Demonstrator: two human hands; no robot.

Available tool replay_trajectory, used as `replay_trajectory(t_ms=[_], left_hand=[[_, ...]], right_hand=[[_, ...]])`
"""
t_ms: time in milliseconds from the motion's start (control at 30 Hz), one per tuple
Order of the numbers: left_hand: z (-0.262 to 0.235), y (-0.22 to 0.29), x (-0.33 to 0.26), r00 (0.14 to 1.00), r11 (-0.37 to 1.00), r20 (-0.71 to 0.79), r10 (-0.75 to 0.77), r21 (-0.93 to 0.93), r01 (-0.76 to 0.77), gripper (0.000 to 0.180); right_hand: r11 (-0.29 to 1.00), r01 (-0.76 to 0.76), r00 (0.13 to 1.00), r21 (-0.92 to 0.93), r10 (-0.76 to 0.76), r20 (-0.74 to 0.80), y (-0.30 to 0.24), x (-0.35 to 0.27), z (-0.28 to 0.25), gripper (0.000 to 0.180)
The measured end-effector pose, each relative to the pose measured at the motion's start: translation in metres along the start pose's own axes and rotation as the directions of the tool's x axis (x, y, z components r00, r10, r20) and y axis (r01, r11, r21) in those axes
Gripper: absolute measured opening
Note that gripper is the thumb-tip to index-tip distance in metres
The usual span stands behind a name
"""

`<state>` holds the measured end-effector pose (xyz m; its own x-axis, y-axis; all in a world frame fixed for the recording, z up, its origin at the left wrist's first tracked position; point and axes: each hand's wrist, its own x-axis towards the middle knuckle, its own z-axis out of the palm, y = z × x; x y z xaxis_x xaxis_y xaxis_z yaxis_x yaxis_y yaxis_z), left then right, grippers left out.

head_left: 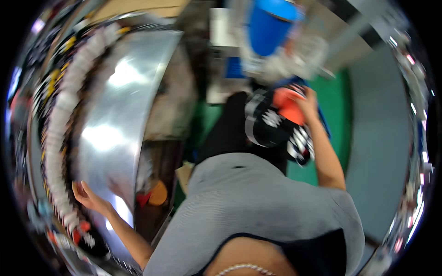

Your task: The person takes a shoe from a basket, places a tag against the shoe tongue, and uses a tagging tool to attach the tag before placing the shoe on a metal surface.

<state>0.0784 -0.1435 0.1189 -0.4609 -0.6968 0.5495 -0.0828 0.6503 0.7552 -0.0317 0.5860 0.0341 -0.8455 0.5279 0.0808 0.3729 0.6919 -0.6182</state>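
Observation:
My right hand [307, 105] grips a bundle of socks [267, 120], black with white patterns and an orange-red part. The bundle hangs in front of my right thigh, blurred by motion. My left hand [90, 198] is held over the shiny metal tabletop [115, 106], its fingers apart and nothing in them. Beside its fingertips runs a long, curved-looking row of tightly packed white and dark pieces [60, 124], too smeared to make out one by one. At the near end of that row lies a black and orange-red piece with a white pattern [90, 239].
A blue bin [271, 27] stands ahead, with clear plastic bags [299, 60] by it. Under the table are a wooden board [172, 96] and an orange round thing [158, 193]. A grey panel [377, 138] flanks the green floor [338, 119] on the right.

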Motion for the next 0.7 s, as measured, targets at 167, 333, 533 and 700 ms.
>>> replay_trajectory(t_ms=[167, 333, 533, 700], left_hand=[[0.130, 0.272, -0.192, -0.080, 0.401, 0.802, 0.592, -0.207, 0.892, 0.050], [0.285, 0.350, -0.318, -0.380, 0.491, 0.885, 0.270, 0.213, 0.845, 0.050], [0.291, 0.336, -0.359, -0.475, 0.281, 0.879, 0.051, 0.444, 0.851, 0.043], [0.283, 0.335, -0.352, -0.509, 0.368, 0.856, 0.088, 0.447, 0.815, 0.047]], right_hand=[[0.996, -0.016, 0.989, -0.088, 0.003, -0.145, -0.025, -0.019, -0.005, 0.078], [0.983, 0.151, 0.955, -0.108, -0.173, -0.242, -0.074, -0.047, -0.018, 0.070], [0.786, -0.009, 0.994, 0.618, -0.058, 0.088, -0.030, -0.072, -0.059, 0.062], [0.847, 0.037, 0.998, 0.531, -0.061, 0.027, -0.002, -0.048, -0.037, 0.035]])
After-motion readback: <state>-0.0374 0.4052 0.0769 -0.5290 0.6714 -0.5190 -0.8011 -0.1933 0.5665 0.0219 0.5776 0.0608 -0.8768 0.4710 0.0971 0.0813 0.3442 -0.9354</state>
